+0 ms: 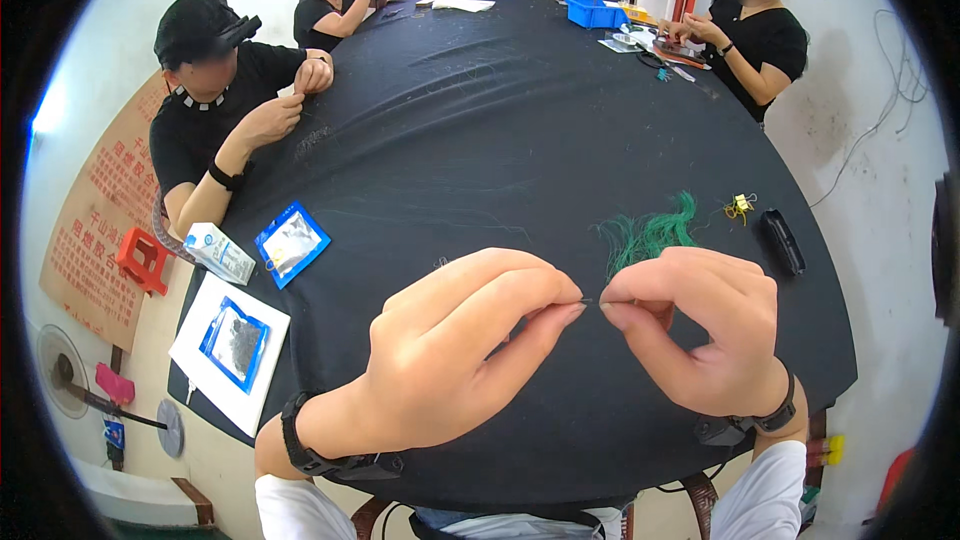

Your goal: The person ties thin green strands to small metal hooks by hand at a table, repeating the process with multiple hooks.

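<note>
My left hand (460, 350) and my right hand (712, 325) face each other over the black-covered table, both with thumb and forefinger pinched. Between the two pairs of fingertips shows a short, thin dark sliver, too small to name. It comes out of the left pinch and reaches toward the right one. What the right fingers grip is hidden. Just beyond my right hand lies a loose bundle of green threads (655, 232), partly covered by that hand. A small pale bit rests on the cloth behind my left hand.
At left are a blue-edged pouch (293, 243), a drink carton (220, 254) and a white board (268, 375) bearing another pouch (236, 342). At right, yellow binder clips (740, 207) lie near a black case (782, 242). Several people work around the table; blue bins (597, 16) stand farther back.
</note>
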`<action>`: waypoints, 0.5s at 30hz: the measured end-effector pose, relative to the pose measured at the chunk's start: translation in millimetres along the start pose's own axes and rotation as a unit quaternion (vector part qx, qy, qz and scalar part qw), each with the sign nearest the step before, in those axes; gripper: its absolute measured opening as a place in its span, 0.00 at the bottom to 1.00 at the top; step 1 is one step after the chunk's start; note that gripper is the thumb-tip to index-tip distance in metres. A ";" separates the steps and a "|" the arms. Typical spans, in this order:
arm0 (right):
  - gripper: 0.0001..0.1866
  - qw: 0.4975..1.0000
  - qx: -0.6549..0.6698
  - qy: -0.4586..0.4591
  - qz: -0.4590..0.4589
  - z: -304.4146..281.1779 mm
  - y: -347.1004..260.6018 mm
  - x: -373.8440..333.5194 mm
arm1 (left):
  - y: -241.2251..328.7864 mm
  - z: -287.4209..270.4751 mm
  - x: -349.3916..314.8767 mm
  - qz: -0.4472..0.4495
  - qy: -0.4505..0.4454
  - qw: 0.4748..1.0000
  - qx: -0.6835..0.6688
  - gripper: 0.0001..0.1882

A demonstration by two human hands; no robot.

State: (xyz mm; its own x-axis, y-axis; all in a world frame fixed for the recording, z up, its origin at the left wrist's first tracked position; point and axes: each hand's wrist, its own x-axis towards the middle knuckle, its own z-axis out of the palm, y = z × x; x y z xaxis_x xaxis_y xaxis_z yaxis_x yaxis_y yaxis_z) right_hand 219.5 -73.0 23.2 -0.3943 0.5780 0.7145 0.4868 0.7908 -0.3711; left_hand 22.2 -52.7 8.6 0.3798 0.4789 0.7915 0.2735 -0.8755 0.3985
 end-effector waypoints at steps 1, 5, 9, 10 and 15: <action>0.08 1.000 -0.006 -0.007 -0.007 -0.5 -0.3 0.3 | -0.8 0.0 0.3 0.002 -0.003 1.000 -0.001 0.08; 0.08 1.000 -0.002 -0.009 0.000 -1.1 -0.2 -0.8 | -1.3 -0.2 1.0 0.003 -0.014 1.000 -0.005 0.09; 0.09 1.000 0.003 -0.017 -0.001 -0.7 -1.8 0.8 | 0.2 -3.4 -0.2 0.007 -0.016 1.000 -0.007 0.09; 0.09 1.000 0.007 -0.020 0.000 -1.2 -1.9 0.3 | 0.6 -3.3 -0.4 0.009 -0.015 1.000 -0.009 0.09; 0.09 0.999 0.025 -0.029 0.014 -1.0 -2.3 -0.9 | 3.7 -3.9 -1.2 0.008 -0.013 1.000 -0.007 0.09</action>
State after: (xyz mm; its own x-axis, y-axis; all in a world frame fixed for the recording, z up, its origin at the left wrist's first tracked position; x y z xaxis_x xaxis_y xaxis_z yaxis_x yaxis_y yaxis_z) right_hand 219.4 -75.5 24.1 -0.4264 0.6090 0.6688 0.4594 0.7827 -0.4199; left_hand 19.3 -56.8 10.9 0.4073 0.4666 0.7851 0.2545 -0.8836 0.3931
